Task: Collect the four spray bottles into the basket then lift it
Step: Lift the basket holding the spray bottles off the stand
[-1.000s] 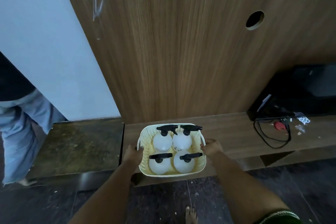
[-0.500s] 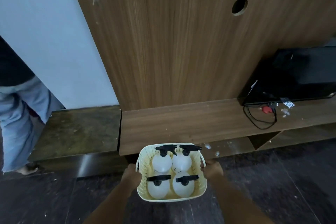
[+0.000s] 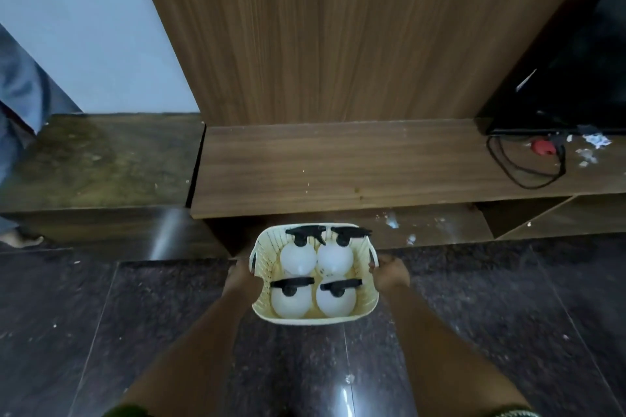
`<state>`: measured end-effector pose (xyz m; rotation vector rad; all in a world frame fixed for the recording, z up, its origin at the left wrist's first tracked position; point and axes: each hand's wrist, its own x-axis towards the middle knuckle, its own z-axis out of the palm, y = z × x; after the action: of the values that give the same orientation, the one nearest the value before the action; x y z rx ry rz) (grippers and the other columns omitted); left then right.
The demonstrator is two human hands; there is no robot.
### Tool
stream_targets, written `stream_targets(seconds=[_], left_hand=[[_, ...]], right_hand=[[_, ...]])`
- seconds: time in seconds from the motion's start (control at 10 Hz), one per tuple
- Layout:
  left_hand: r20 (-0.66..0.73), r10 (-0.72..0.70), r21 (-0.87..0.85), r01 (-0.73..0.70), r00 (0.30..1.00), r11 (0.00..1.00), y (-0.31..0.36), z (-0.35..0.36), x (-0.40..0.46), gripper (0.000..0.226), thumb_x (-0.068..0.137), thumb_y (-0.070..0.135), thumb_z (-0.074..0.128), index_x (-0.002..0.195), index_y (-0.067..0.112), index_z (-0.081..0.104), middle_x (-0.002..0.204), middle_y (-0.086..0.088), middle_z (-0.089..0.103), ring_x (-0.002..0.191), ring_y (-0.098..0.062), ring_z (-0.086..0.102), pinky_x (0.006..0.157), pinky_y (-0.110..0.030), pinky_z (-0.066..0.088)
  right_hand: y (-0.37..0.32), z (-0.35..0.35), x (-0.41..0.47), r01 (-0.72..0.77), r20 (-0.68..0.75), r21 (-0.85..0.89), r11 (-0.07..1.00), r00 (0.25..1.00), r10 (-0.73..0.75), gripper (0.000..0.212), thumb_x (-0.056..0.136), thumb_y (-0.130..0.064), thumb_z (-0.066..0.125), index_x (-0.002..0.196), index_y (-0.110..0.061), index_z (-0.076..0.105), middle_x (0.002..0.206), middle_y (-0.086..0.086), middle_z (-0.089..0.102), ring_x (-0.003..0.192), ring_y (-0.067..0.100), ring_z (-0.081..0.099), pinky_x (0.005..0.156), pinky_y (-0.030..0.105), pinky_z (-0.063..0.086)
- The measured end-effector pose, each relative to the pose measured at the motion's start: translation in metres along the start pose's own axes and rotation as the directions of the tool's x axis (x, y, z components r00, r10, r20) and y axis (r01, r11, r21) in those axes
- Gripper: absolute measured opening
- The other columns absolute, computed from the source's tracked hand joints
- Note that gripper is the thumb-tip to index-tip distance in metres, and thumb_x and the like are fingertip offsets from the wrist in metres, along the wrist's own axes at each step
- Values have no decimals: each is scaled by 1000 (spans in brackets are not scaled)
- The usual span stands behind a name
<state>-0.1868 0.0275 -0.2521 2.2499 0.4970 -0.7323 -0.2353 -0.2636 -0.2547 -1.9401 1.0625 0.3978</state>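
A black cable (image 3: 528, 166) and red plug (image 3: 543, 146) are lying on the wooden bench (image 3: 338, 166), a bystander's leg (image 3: 20, 101) standing at left.

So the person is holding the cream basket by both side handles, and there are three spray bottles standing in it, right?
Not quite: the head view shows four spray bottles in the cream basket, two rows of two, each white with a black trigger top. The rest holds: the left hand and right hand grip the basket's side handles.

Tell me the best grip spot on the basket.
The two side handles of the basket, one hand from each side, as the left hand and right hand grip now. Four upright bottles fill it, so a level two-sided hold seems safest.
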Motion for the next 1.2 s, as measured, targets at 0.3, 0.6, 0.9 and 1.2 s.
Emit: stream_targets(seconds=[0.3,0.6,0.9,1.2], left_hand=[[-76,-14,-11,13,997,1000,3,44,124,52,83,7,48,134,4,44,134,-22,49,119,-42,51,99,-49,48],[-121,60,-87,-71,991,994,7,60,239,52,84,6,46,136,6,43,135,-21,49,118,-42,51,95,-46,45],[-175,14,-247,-58,984,967,17,65,278,44,89,12,55,132,7,52,130,-19,58,119,-38,54,95,-37,44],[-260,172,-109,-206,950,973,32,69,281,33,98,18,44,128,3,50,127,-20,57,117,-41,53,95,-46,47]], right_hand=[[-19,68,93,51,-37,42,998,998,-49,34,94,-9,49,126,1,51,131,20,55,120,35,53,94,35,44],[-44,123,191,75,-27,-2,997,997,-75,42,95,-4,42,138,-6,42,140,16,48,128,30,47,77,19,36],[-59,153,254,124,-81,-156,980,987,-138,42,94,-13,50,133,2,44,135,21,52,123,36,51,87,25,47],[-74,159,268,245,58,-445,862,968,-245,38,102,-15,29,132,-1,47,142,14,47,133,29,41,107,25,38]])
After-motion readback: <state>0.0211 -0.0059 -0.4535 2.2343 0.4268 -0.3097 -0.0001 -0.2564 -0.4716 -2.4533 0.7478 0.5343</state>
